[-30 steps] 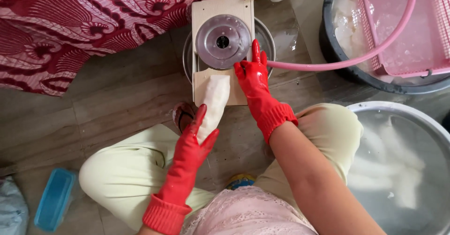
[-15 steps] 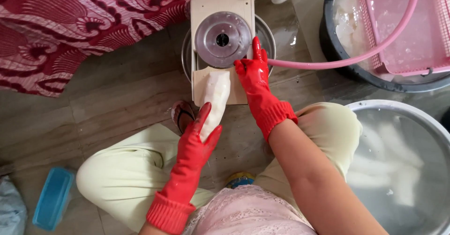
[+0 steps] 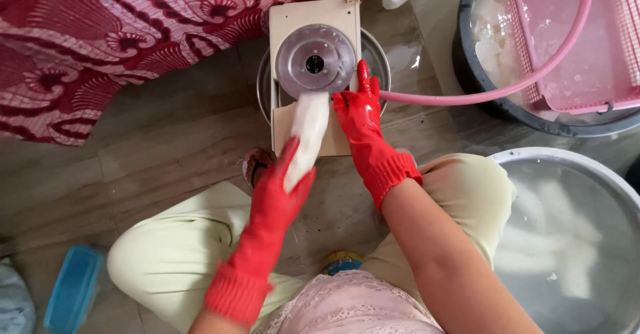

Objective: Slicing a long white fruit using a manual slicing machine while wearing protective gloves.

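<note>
Now the left hand (image 3: 277, 191), in a red rubber glove, is gripping a long white peeled root (image 3: 308, 134) and has pushed it further up the cream slicer (image 3: 313, 74), its tip now meeting the steel disc (image 3: 315, 61). Meanwhile the right hand (image 3: 360, 117) is still lying flat, fingers extended, bracing the slicer's right edge, so slicing is progressing.

Soft, even daylight, faint shadows, glare on the metal disc (image 3: 315, 61) and wet floor (image 3: 167, 141); edges slightly blurred.
</note>
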